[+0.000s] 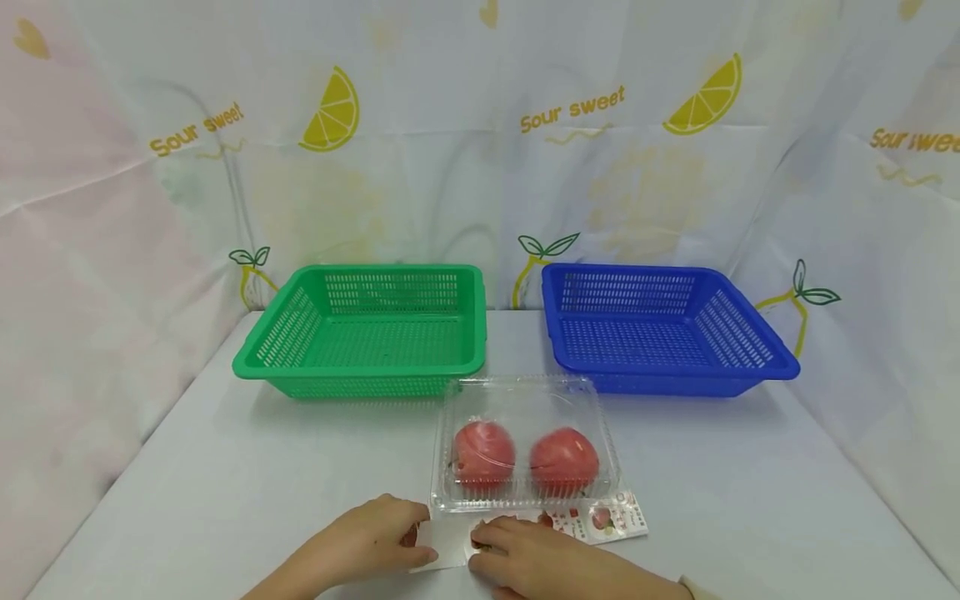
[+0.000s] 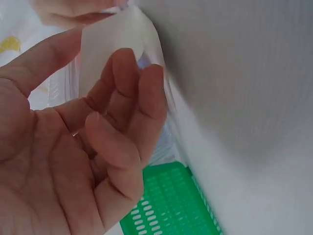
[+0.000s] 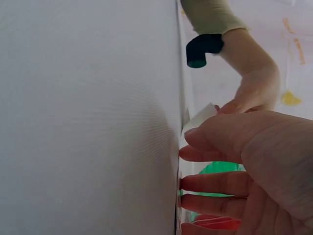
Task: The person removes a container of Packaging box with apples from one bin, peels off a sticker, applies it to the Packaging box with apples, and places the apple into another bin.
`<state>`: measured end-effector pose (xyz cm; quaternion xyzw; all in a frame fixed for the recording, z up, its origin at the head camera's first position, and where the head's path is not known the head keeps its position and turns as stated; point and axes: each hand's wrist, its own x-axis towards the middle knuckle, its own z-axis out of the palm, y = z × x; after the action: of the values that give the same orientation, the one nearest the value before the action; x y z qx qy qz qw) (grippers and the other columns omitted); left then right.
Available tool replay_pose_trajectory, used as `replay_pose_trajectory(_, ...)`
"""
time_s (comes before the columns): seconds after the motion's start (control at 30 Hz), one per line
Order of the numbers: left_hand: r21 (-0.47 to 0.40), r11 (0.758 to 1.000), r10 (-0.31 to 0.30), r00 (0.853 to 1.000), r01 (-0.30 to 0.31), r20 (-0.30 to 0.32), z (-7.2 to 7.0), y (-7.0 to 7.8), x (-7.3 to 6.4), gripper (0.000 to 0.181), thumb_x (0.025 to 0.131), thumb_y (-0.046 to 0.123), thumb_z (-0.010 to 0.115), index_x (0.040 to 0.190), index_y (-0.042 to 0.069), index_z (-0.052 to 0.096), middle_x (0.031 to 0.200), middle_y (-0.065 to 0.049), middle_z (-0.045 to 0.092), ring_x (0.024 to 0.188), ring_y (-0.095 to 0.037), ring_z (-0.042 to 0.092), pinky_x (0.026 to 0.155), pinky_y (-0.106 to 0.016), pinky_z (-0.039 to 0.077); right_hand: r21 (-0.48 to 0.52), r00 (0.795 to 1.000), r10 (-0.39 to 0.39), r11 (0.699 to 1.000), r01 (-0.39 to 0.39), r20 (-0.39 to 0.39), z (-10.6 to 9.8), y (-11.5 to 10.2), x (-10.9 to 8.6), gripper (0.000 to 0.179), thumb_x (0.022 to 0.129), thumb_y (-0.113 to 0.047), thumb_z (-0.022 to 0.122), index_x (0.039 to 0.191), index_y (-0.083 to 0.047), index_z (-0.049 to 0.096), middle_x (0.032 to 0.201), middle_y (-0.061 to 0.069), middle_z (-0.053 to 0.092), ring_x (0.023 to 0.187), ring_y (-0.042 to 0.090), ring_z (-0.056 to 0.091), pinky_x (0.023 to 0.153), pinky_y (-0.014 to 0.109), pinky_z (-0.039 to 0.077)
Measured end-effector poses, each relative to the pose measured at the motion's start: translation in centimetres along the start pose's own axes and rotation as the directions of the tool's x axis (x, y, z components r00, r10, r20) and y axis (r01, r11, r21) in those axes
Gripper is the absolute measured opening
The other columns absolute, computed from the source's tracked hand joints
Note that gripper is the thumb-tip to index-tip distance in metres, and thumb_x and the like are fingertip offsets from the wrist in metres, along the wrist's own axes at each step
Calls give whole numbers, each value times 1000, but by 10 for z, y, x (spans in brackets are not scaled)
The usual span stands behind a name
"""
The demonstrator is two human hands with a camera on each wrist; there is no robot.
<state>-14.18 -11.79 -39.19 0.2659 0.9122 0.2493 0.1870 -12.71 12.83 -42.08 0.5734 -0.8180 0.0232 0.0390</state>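
A clear plastic clamshell box (image 1: 525,400) with two red apples, a left apple (image 1: 483,454) and a right apple (image 1: 564,458), stands mid-table with its lid down. In front of it lies a white strip of printed fruit stickers (image 1: 618,518), partly under the box's front edge. My left hand (image 1: 375,533) grips the strip's left end between thumb and fingers; in the left wrist view the paper (image 2: 100,54) bends up there. Beside it, my right hand (image 1: 536,558) has thumb and index finger at a round sticker on the strip, seemingly pinching it. The right fingers (image 3: 215,182) reach down to the table.
Behind the box stand a green plastic basket (image 1: 375,371) on the left and a blue plastic basket (image 1: 675,379) on the right. A white cloth with lemon prints (image 1: 450,167) hangs at the back and sides of the white table (image 1: 225,500).
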Motion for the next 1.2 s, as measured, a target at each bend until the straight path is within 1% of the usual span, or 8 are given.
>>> replay_pose_trajectory(0.1, 0, 1000, 7, 999, -7, 38, 3, 6, 2, 20, 77, 31, 71, 73, 17, 57, 55, 10, 44, 50, -3, 38, 43, -23, 31, 10, 1000, 7, 1000, -8, 12, -3, -1, 1, 21, 91, -26, 55, 112, -21, 54, 117, -6, 52, 108, 7, 48, 89, 22, 40)
replay_pose_trajectory(0.37, 84, 995, 45, 995, -52, 88, 11, 13, 7, 15, 74, 27, 73, 72, 18, 60, 56, 13, 44, 52, -3, 37, 45, -23, 32, 97, 997, -11, 995, 4, 77, -10, -5, 4, 17, 90, -33, 55, 103, -23, 56, 103, -13, 54, 91, 0, 47, 75, 13, 39)
replay_pose_trajectory(0.57, 118, 989, 77, 992, -89, 101, 15, 17, 9, 15, 74, 19, 73, 69, 18, 58, 55, 14, 41, 51, -2, 32, 44, -21, 29, 33, 993, -70, 997, 67, 92, -12, -10, 5, 23, 90, -40, 53, 104, -22, 57, 96, -13, 55, 83, 0, 48, 64, 8, 36)
replay_pose_trajectory(0.7, 108, 985, 122, 988, -132, 92, 14, 17, 9, 18, 73, 14, 71, 66, 19, 55, 55, 14, 38, 50, -1, 30, 43, -20, 28, 30, 993, -71, 997, 68, 97, -11, -11, 4, 23, 89, -39, 54, 106, -24, 58, 97, -15, 55, 85, -2, 48, 63, 7, 34)
replay_pose_trajectory(0.8, 78, 983, 157, 983, -165, 99, 12, 17, 9, 18, 73, 13, 70, 66, 18, 55, 55, 15, 36, 51, 0, 29, 44, -19, 27, -15, 996, -65, 998, 65, 53, -10, -11, 4, 22, 90, -40, 53, 104, -24, 58, 95, -15, 56, 83, -2, 48, 63, 7, 32)
replay_pose_trajectory(0.97, -55, 984, 176, 977, -170, 120, 8, 16, 9, 9, 79, 15, 69, 74, 18, 62, 58, 16, 41, 53, 1, 34, 47, -17, 31, -192, 992, -44, 981, 20, -122, -10, -11, 4, 17, 90, -38, 53, 96, -23, 59, 88, -12, 56, 78, 2, 49, 64, 12, 34)
replay_pose_trajectory(1.07, -137, 978, 175, 977, -158, 121, 5, 16, 8, 4, 81, 18, 68, 79, 18, 64, 61, 17, 45, 56, 2, 37, 51, -18, 35, -206, 978, 2, 978, -46, -207, -12, -12, 4, 19, 90, -38, 53, 94, -20, 58, 83, -11, 56, 74, 4, 49, 63, 15, 37)
replay_pose_trajectory(1.2, -209, 967, 167, 983, -146, 82, 1, 17, 7, 2, 82, 19, 67, 81, 17, 66, 66, 17, 52, 62, 1, 43, 56, -19, 39, -141, 957, 63, 984, -107, -285, -13, -13, 4, 23, 89, -40, 54, 92, -17, 56, 76, -10, 52, 69, 5, 48, 60, 16, 38)
